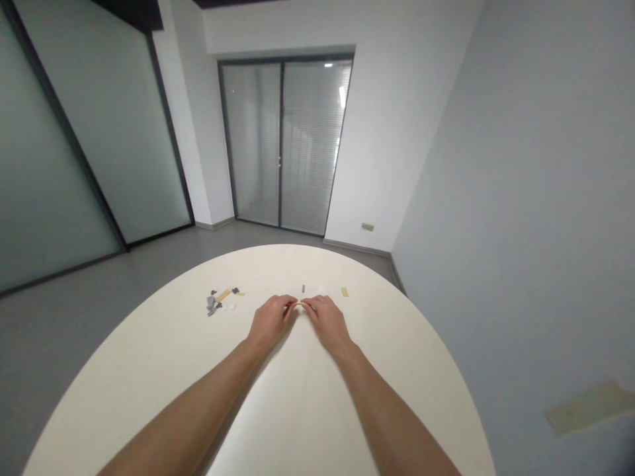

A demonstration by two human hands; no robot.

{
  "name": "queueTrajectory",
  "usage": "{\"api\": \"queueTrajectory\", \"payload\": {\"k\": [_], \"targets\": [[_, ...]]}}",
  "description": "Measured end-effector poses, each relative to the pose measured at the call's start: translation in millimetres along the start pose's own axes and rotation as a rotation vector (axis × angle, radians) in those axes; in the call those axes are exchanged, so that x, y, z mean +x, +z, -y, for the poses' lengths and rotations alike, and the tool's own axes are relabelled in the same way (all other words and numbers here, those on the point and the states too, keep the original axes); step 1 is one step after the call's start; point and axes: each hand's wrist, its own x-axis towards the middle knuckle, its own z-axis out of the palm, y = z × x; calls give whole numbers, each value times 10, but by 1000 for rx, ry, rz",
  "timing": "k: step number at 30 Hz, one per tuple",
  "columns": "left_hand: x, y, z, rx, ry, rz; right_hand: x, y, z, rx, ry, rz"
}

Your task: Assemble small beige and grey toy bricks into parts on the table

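Note:
My left hand (272, 317) and my right hand (325, 319) meet fingertip to fingertip over the far middle of a round white table (149, 370). Between the fingertips both hands pinch a small tan piece (299, 303). Its shape is too small to make out. Just beyond the hands lie a small grey piece (303, 289), a white piece (321, 289) and a tan piece (344, 291).
A cluster of several small grey, tan and white pieces (221, 301) lies on the table to the left of my hands. Beyond the table is grey floor, a glass sliding door (285, 145) and a glass partition on the left. A grey wall stands close on the right.

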Motion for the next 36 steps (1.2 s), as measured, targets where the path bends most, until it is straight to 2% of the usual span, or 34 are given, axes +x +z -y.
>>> {"api": "queueTrajectory", "payload": {"k": [10, 24, 36], "targets": [[-2, -7, -25, 0, -7, 3, 15, 11, 4, -33, 17, 33], [-6, 8, -23, -19, 17, -27, 12, 8, 37, 38, 72, 72], [-5, 0, -31, -51, 46, -32, 1, 22, 24, 24, 97, 65]]}}
